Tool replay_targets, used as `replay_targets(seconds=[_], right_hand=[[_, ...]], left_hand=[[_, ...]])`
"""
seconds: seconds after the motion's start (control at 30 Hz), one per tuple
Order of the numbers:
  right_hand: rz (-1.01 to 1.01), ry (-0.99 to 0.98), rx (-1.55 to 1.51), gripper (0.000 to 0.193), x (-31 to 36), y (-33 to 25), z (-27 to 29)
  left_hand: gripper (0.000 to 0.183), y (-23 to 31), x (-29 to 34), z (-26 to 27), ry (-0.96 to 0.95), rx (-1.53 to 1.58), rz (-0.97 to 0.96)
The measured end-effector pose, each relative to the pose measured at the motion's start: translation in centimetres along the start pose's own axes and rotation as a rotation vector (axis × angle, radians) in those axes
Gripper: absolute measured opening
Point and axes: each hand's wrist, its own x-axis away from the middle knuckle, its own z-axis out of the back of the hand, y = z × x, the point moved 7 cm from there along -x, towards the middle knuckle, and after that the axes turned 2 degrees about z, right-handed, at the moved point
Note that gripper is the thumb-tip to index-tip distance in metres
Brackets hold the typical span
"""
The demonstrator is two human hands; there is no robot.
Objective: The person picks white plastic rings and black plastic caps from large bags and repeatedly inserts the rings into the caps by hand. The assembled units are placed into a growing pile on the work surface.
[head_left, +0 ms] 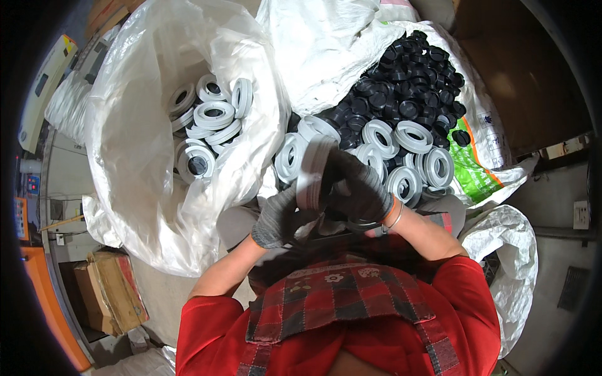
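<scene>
A grey ribbed plastic ring (313, 172) stands on edge between my two gloved hands, above my lap. My left hand (279, 218) is closed on its lower left edge. On the ring's right face, my right hand (364, 191) has its fingers curled against the opening. The dark glove blends with the dark area there, so a small black part in those fingers cannot be made out. Several similar grey rings (414, 136) lie just beyond and to the right, beside a heap of black round caps (407, 81).
At left, a large translucent plastic bag (132, 188) holds several grey rings with black centres (214, 114). The caps rest on an opened white-and-green sack (473, 160). A white sack (313, 56) stands at the back, another white bag (514, 250) at right. Cardboard boxes (113, 291) sit at lower left.
</scene>
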Motion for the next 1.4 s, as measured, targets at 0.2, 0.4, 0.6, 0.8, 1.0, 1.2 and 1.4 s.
replay_targets(seconds=[0.2, 0.4, 0.6, 0.8, 1.0, 1.2, 1.4], right_hand=[[0.025, -0.082, -0.016, 0.066, -0.1, -0.8, -0.5], [0.052, -0.121, -0.007, 0.052, 0.0, 0.0, -0.8], [-0.429, -0.193, -0.792, 0.023, -1.3, -2.3, 0.9], [0.271, -0.669, -0.945, 0.028, -1.2, -19.3, 0.9], [0.372, -0.713, -1.004, 0.039, -1.3, -20.1, -0.6], [0.36, -0.664, -0.933, 0.05, -1.8, -18.4, -0.6], [0.358, -0.635, -0.832, 0.061, -3.1, -16.1, -0.6]], left_hand=[[0.062, 2.3, 0.7, -0.5, 0.076, -0.087, -0.126], [0.057, 5.6, 0.5, 0.1, 0.055, -0.704, -0.612], [0.054, 7.3, 0.6, 12.1, 0.662, -0.923, -0.42], [0.056, 5.3, -1.0, 13.4, 0.661, -0.886, -0.209], [0.051, 2.6, -2.7, 10.0, 0.437, -0.868, -0.125], [0.061, -0.3, -7.3, 7.2, 0.225, -0.807, 0.002], [0.073, -8.3, -15.6, 7.1, 0.192, -0.543, 0.23]])
